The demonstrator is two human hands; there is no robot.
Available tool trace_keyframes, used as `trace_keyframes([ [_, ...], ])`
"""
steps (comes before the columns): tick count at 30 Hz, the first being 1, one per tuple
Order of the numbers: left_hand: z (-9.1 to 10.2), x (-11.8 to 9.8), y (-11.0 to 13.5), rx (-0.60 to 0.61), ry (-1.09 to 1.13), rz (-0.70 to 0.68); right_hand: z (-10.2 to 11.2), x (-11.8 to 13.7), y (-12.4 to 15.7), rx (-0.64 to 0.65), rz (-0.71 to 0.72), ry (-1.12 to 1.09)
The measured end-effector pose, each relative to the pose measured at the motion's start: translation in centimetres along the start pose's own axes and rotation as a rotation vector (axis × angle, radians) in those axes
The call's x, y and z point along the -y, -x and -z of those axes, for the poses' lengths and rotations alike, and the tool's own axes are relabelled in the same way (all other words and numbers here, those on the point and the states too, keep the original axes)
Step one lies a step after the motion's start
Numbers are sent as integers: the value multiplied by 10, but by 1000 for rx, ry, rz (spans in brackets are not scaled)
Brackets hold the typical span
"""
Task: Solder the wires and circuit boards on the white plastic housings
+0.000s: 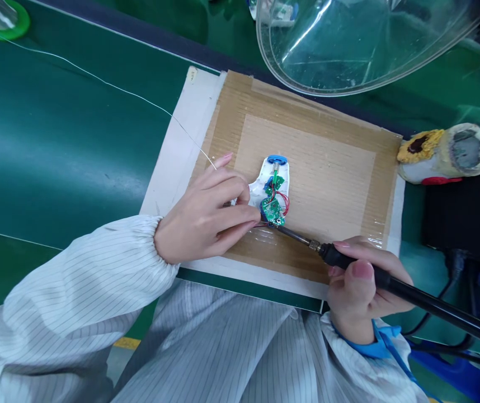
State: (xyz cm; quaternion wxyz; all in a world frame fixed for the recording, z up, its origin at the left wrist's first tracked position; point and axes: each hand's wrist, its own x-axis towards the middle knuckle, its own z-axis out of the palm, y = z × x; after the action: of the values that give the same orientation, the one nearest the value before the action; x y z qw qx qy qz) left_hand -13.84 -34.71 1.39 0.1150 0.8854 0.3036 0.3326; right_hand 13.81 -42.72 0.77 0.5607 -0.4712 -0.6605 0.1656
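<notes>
My right hand (pixel 366 282) grips a soldering iron (pixel 441 305) by its black handle, and the iron's tip touches or nearly touches the lower edge of a small green circuit board (pixel 272 211). The board lies over a white plastic shell (pixel 259 193) with a blue round end, a smaller green board and red wires. My left hand (pixel 212 212) is closed in a pinch beside the board. Thin solder wire (pixel 139 97) runs from the upper left into that hand; the fingers hide part of the wire and part of the shell.
Under the work is a taped cardboard sheet (pixel 328 168) on a white board (pixel 173 151). A green-rimmed spool (pixel 17 25) stands at the upper left. A clear plastic shield (pixel 349 50) hangs at the back. At right are a cup-like holder (pixel 460 151), a black box (pixel 458 212) and cables.
</notes>
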Motion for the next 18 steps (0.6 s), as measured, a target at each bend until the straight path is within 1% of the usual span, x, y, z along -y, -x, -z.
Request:
trace_keyframes([
  [6,0,-1,0,-26,4,-1,-3,-2,0,-25,33,-10],
  [12,-1,0,-1,-45,6,-33,-2,-1,0,-17,-3,-2],
  [18,0,-1,-1,-26,-17,-30,-2,-1,0,-25,-10,-46],
])
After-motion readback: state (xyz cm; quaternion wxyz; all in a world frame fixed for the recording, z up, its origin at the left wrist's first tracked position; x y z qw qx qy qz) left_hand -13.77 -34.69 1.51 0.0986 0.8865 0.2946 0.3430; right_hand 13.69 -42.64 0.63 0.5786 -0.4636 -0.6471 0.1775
